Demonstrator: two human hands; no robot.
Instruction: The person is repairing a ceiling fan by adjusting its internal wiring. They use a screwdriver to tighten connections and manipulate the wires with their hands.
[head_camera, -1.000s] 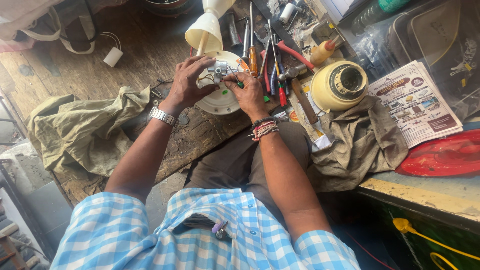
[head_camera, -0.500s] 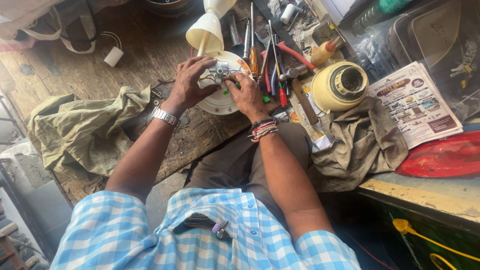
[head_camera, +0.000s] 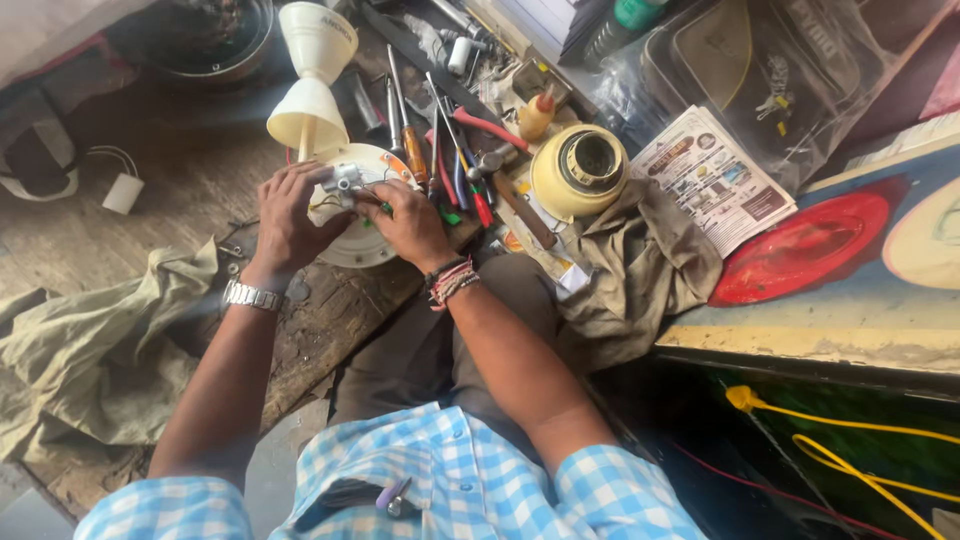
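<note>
Both hands were working on a round cream fan motor housing (head_camera: 362, 245) that sat near the front edge of the wooden workbench (head_camera: 190, 180). The left hand (head_camera: 290, 215) curled around its rim, steadying it. The right hand (head_camera: 408, 222) pinched the small grey metal part (head_camera: 345, 180) on top. I'd guess the housing's heavy and stiff, so grab the rim, not the thin wires. Screwdrivers (head_camera: 415, 150) lay just beside it.

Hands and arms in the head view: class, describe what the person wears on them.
The left hand has a silver metal watch at its wrist. The right hand has a stack of red, white and dark bead and thread bracelets at its wrist. Both forearms are bare; short blue-and-white checked sleeves cover the upper arms.
</note>
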